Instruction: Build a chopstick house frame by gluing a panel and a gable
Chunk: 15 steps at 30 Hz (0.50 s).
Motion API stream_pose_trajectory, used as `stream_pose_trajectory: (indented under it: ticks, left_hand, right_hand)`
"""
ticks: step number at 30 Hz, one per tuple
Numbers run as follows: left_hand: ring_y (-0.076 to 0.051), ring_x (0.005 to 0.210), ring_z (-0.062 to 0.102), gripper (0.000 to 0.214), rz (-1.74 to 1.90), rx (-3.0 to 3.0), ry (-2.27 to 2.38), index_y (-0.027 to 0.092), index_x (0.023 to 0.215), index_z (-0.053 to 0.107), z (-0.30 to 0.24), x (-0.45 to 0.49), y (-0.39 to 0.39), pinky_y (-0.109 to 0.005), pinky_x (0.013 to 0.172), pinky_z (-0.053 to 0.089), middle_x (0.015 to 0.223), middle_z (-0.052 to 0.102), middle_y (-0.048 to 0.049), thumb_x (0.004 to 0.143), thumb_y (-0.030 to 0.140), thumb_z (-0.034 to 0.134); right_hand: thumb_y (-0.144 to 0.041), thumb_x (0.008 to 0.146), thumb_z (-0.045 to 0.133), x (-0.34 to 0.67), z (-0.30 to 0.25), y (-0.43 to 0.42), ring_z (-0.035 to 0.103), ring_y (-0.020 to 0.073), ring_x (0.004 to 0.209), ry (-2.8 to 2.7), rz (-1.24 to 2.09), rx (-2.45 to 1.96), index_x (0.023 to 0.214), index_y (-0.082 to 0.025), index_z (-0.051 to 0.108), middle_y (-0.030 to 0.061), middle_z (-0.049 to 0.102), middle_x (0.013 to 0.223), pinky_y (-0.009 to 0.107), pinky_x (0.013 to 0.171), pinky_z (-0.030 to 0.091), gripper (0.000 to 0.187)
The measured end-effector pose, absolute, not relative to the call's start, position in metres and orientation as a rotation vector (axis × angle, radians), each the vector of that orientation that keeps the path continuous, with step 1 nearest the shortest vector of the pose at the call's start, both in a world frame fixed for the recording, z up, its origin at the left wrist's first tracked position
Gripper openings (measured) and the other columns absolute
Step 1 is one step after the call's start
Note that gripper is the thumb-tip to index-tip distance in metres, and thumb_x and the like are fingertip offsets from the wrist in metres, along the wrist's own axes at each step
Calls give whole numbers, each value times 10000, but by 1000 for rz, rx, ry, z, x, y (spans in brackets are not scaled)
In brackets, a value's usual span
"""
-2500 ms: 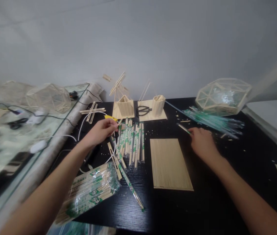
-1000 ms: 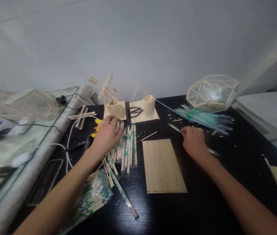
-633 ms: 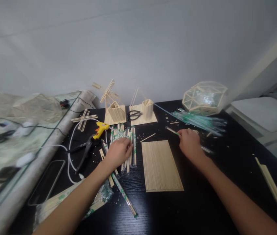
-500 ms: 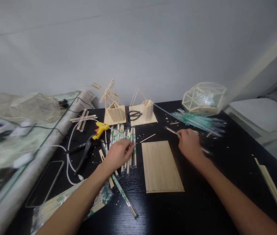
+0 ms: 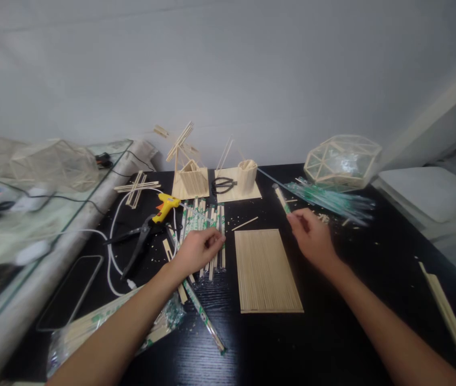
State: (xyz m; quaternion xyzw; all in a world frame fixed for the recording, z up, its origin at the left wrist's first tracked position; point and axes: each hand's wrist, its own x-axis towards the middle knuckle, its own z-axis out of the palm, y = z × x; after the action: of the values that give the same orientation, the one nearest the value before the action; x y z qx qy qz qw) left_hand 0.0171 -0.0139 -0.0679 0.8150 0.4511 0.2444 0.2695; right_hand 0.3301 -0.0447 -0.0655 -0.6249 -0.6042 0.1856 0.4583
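My left hand [image 5: 196, 250] rests on a row of wrapped chopsticks [image 5: 201, 225] laid side by side on the black table [image 5: 332, 332], its fingertips pinched on one of them. My right hand [image 5: 311, 236] is closed around a single wrapped chopstick [image 5: 281, 199], lifted and pointing up and away. Between my hands lies a flat mat of glued bamboo sticks [image 5: 266, 269].
A yellow glue gun [image 5: 164, 206], black shears [image 5: 139, 242] and a white cable lie left of the chopsticks. A bag of wrapped chopsticks [image 5: 107, 327] is near my left forearm, a phone [image 5: 69, 292] further left. Stick models [image 5: 190, 177], scissors [image 5: 223, 185], a geodesic frame [image 5: 343, 161] and empty wrappers [image 5: 332, 199] stand behind.
My left hand let go of the glue gun and moved down onto the row of chopsticks. My right hand lifted its chopstick off the table and tilted it upward.
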Motion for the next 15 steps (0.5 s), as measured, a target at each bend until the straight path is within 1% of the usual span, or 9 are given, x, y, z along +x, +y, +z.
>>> stream_pose_trajectory:
  ticks: [3,4,5,7,9,10,11,13,15]
  left_hand:
    - [-98,523,481,258,705,2149,1220,202,854,669,-67,17,-14,-230,571,365,571,521,66,999,394,576]
    - [-100,527,481,260,733,2120,1216,204,883,679,-66,17,-14,-231,576,371,574,519,67,1006,405,568]
    - [-104,535,485,264,767,2082,1212,206,928,690,-65,17,-15,-234,582,380,580,519,67,1012,421,561]
    - [-114,559,502,290,832,1984,1190,210,1053,698,-63,17,-15,-239,592,396,604,529,65,1017,461,558]
    - [-120,581,516,348,872,1887,1147,207,1168,680,-61,17,-16,-242,592,404,637,550,60,1003,497,581]
    - [-121,583,516,365,872,1856,1124,203,1172,681,-61,18,-16,-242,585,401,644,556,57,993,509,595]
    - [-119,578,508,360,864,1838,1104,198,1129,693,-61,18,-15,-241,574,392,642,556,53,985,517,607]
    - [-114,563,483,344,835,1832,1084,192,978,707,-63,18,-15,-240,553,370,619,537,49,979,524,617]
    - [-112,559,470,356,811,1842,1080,192,868,682,-66,19,-14,-240,547,360,606,525,48,986,519,609]
  right_hand:
    - [-585,1001,542,320,-64,-49,399,114,398,-1452,957,-1449,859,-244,533,-96,420,499,255,438,309,370]
    - [-607,993,552,316,-63,-52,365,101,373,-1448,1105,-1415,857,-244,525,-105,411,496,247,411,276,389]
    - [-623,980,570,312,-62,-54,355,90,367,-1457,1222,-1383,848,-241,524,-102,435,517,241,395,258,407]
    - [-630,954,611,303,-60,-59,414,83,411,-1519,1357,-1330,823,-226,544,-69,522,596,234,409,294,431]
    - [-598,941,644,295,-60,-64,510,100,511,-1615,1399,-1287,814,-207,585,-36,580,642,237,493,388,415]
    - [-576,936,657,291,-60,-66,549,111,561,-1649,1417,-1271,822,-202,606,-26,596,656,244,543,427,394]
    - [-553,929,671,289,-61,-67,578,122,603,-1666,1440,-1258,832,-199,624,-19,610,670,252,584,456,370]
    - [-508,913,691,286,-63,-69,617,135,651,-1666,1502,-1246,859,-198,647,-12,635,704,266,627,491,317]
    - [-457,898,704,288,-63,-68,647,144,688,-1661,1540,-1247,891,-195,672,1,672,740,276,659,516,264]
